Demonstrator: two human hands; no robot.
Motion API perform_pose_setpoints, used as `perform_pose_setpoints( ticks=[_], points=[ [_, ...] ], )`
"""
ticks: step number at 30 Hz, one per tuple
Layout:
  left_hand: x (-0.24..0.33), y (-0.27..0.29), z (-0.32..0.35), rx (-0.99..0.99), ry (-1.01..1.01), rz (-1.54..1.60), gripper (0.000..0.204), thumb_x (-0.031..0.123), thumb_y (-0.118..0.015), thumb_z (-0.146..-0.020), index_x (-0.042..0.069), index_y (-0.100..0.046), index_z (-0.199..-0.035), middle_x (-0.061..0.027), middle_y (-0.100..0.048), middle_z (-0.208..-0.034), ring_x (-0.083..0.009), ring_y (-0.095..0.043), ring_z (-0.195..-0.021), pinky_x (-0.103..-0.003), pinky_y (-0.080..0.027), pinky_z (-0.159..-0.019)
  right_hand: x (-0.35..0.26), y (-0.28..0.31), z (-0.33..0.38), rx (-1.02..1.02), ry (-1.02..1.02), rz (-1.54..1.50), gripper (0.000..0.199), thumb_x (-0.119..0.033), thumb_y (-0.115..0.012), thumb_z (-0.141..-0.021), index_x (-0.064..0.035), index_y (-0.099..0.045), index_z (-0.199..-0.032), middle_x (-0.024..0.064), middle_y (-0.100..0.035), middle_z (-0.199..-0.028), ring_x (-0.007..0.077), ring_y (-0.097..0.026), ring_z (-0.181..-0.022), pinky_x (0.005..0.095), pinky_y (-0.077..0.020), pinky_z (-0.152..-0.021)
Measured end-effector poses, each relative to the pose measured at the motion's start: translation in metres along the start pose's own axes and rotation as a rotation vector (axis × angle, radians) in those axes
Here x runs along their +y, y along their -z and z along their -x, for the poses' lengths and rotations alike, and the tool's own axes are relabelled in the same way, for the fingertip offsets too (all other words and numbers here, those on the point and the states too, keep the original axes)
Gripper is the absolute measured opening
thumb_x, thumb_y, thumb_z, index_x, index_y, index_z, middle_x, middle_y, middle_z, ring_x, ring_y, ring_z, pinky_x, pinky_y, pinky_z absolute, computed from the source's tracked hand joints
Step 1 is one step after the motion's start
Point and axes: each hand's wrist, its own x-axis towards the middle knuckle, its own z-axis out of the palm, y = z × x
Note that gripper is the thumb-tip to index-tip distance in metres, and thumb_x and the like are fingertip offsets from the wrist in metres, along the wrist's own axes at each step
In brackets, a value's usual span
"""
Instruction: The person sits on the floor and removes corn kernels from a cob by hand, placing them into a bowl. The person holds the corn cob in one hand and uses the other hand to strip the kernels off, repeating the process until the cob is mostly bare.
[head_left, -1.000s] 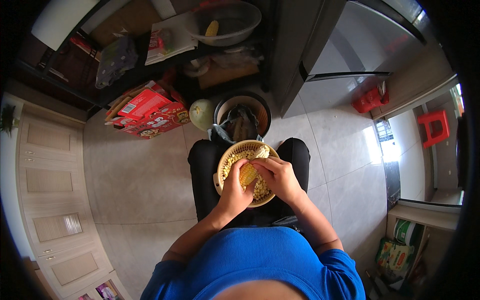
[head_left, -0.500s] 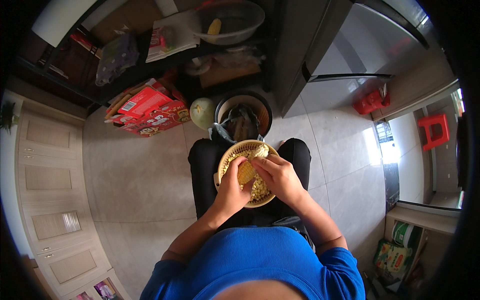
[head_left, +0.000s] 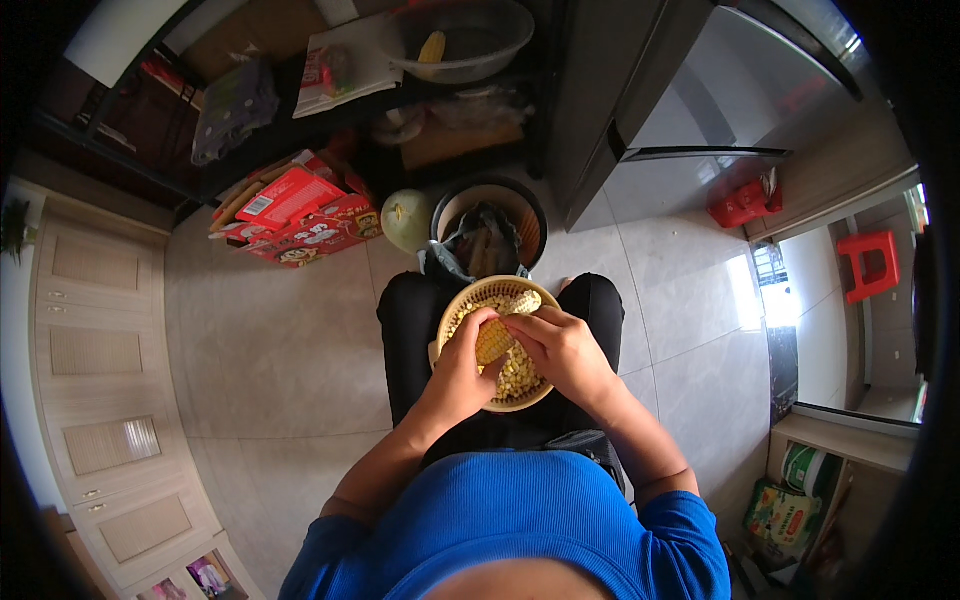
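Note:
A round tan plastic basket (head_left: 447, 322) rests on my lap between my knees, holding many loose yellow corn kernels (head_left: 518, 378). Over it, my left hand (head_left: 464, 362) is closed round the side of a yellow ear of corn (head_left: 492, 343). My right hand (head_left: 566, 350) is closed too, its thumb and fingers pressed against the ear's upper end. A pale, mostly stripped cob end (head_left: 524, 302) sticks out beyond the right fingers. Whether it belongs to the same ear or is a separate cob, I cannot tell.
Beyond my knees stands a bin (head_left: 540, 225) with a dark bag. Beside it are a pale green melon (head_left: 406, 221) and a red carton (head_left: 315, 225). A shelf holds a clear bowl (head_left: 480, 62) with another corn ear (head_left: 432, 47). A grey fridge (head_left: 700, 110) stands right.
Both hands stay on the corn over the basket, with only slight finger movement. The whole view has shifted a little.

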Motion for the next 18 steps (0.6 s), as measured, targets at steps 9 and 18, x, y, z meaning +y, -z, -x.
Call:
perform_pose_setpoints(
  ticks=[9, 18],
  points=[
    [-0.022, -0.008, 0.002, 0.015, 0.126, 0.418, 0.051, -0.01, -0.065, -0.074, 0.0, -0.042, -0.118, -0.0104, -0.051, -0.115, -0.0166, -0.05, -0.109, -0.029, -0.042, -0.093, -0.008, -0.01, 0.004, 0.141, -0.034, 0.005, 0.019, 0.0, -0.064, -0.074, -0.0014, -0.063, -0.093, 0.0127, -0.06, -0.08, 0.0289, -0.06, -0.071, 0.0359, -0.0509, -0.063],
    [-0.023, -0.01, 0.003, 0.028, 0.115, 0.386, 0.05, -0.009, -0.066, -0.074, 0.0, -0.042, -0.117, -0.0099, -0.051, -0.113, -0.0162, -0.051, -0.107, -0.029, -0.043, -0.091, -0.011, -0.009, 0.009, 0.146, -0.165, -0.103, 0.018, 0.0, -0.064, -0.076, -0.0017, -0.063, -0.093, 0.0134, -0.06, -0.079, 0.0276, -0.061, -0.069, 0.0335, -0.0508, -0.062]
  ],
)
